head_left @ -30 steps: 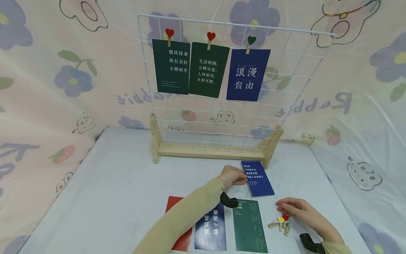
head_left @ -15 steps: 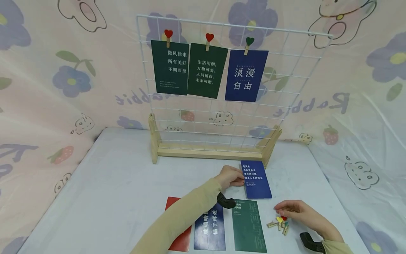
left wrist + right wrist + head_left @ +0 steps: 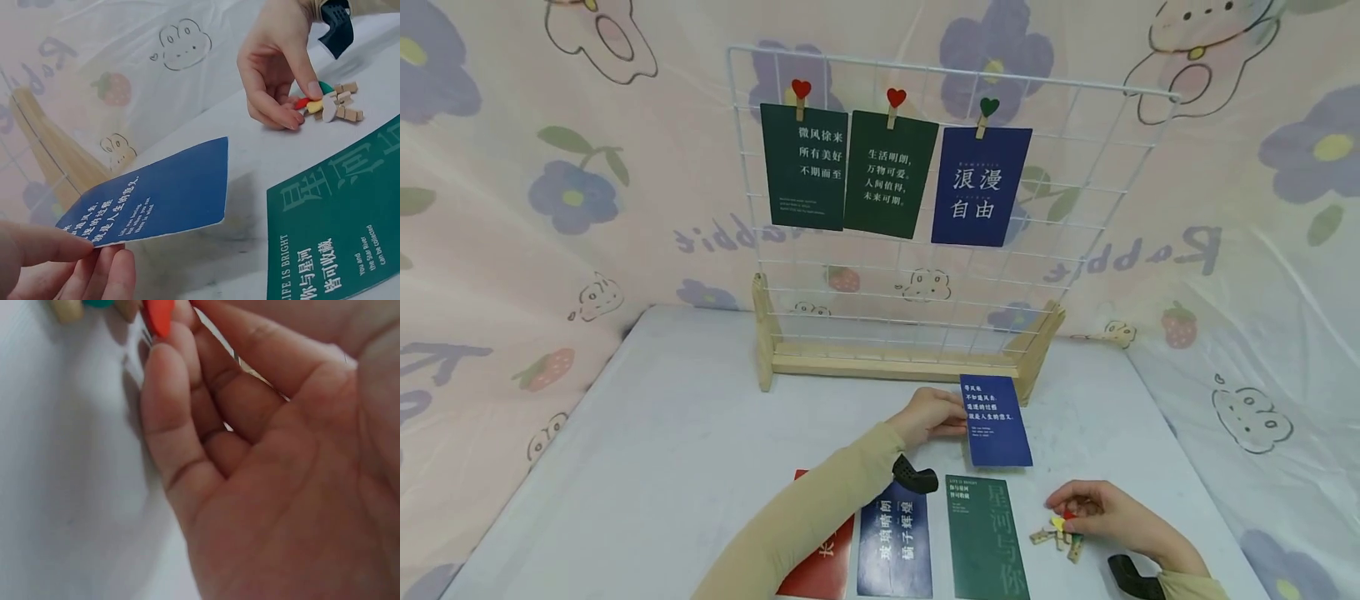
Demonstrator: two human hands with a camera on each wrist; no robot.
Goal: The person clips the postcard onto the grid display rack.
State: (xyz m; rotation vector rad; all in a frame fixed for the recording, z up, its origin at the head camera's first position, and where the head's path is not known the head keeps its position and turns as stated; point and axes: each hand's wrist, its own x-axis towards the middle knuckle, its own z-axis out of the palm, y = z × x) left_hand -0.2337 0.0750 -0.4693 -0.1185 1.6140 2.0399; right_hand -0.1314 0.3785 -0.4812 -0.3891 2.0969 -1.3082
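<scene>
My left hand (image 3: 930, 417) pinches a blue card (image 3: 997, 423) with white writing by its left edge. The left wrist view shows this card (image 3: 169, 187) tilted, raised above the white table with a shadow beneath. My right hand (image 3: 1097, 510) is down at a small pile of wooden mini clothespins (image 3: 1060, 537) at the table's right. Its thumb and fingers pinch a clothespin with a red heart (image 3: 160, 315); yellow, white and green tops lie right beside the fingertips in the left wrist view. Most of the pinched clothespin is hidden by the fingers.
A white wire grid rack (image 3: 1052, 81) on a wooden base (image 3: 895, 367) stands behind. Three cards hang there from heart clothespins: two green, one blue (image 3: 981, 187). In front lie a red card (image 3: 827, 567), a blue card (image 3: 895, 546) and a green card (image 3: 988, 537).
My left hand has shifted slightly left with the blue card. The right hand's fingers have come down and closed around the red-heart clothespin.
</scene>
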